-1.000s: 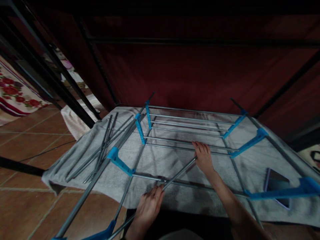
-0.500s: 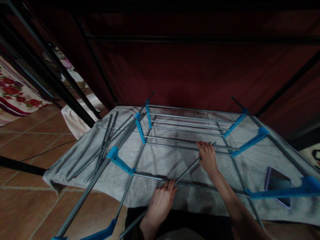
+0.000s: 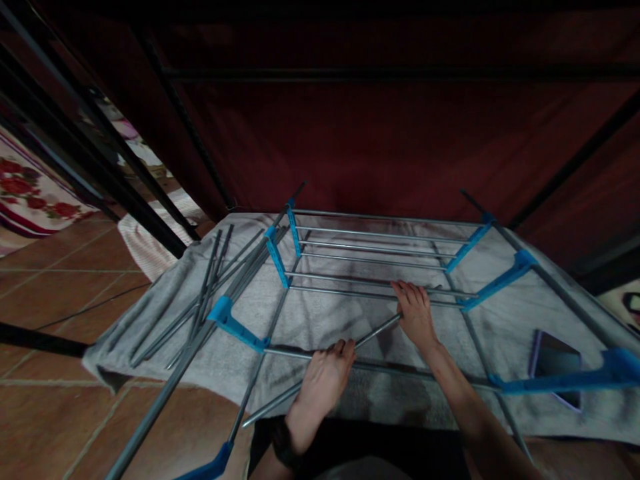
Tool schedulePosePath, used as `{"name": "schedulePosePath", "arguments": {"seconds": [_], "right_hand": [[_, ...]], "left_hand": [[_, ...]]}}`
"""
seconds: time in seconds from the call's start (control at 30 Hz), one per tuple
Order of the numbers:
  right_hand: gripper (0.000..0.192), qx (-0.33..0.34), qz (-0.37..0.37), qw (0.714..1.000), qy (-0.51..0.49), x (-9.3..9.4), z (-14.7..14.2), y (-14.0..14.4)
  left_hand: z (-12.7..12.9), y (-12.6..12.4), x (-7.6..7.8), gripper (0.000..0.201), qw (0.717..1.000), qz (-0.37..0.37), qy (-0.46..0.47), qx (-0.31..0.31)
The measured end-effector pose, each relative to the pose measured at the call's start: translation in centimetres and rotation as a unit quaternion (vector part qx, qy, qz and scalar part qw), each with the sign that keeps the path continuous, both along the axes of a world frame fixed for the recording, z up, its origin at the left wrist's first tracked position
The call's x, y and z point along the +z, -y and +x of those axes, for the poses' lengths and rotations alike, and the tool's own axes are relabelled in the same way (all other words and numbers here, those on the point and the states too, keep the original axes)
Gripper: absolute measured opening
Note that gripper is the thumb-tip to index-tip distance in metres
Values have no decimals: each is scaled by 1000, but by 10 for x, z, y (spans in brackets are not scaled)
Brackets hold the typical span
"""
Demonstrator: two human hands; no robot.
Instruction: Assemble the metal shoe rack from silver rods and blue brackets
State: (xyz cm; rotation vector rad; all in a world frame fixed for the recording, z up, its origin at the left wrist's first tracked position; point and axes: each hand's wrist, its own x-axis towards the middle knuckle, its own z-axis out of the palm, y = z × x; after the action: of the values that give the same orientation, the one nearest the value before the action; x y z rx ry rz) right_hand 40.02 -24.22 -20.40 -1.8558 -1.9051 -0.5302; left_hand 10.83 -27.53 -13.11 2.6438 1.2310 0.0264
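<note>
A loose metal tube slants between my two hands, its near end low and to the left. My left hand is wrapped round its lower part, just over the front crossbar. Higher up, my right hand grips the tube near its far end, close to a crossbar of the rack. The rack is a frame of grey tubes joined by blue plastic brackets. Another blue bracket sits at the right front.
Several loose metal tubes lie crossed on the left of the grey cloth. A phone rests on the cloth at the right. Dark red fabric hangs behind, and black metal bars stand at the left.
The tube's near end has swung up and forward, so the tube now lies at a flatter slant. My left hand has moved slightly forward with it; my right hand has hardly moved.
</note>
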Motion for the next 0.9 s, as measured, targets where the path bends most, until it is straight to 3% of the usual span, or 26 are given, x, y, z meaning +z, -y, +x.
{"name": "schedulePosePath", "arguments": {"seconds": [0.9], "right_hand": [[80,4,-11,1000,-19,2,-3,1]], "left_hand": [[39,-45,-11,36,998,30,27,-49]]}}
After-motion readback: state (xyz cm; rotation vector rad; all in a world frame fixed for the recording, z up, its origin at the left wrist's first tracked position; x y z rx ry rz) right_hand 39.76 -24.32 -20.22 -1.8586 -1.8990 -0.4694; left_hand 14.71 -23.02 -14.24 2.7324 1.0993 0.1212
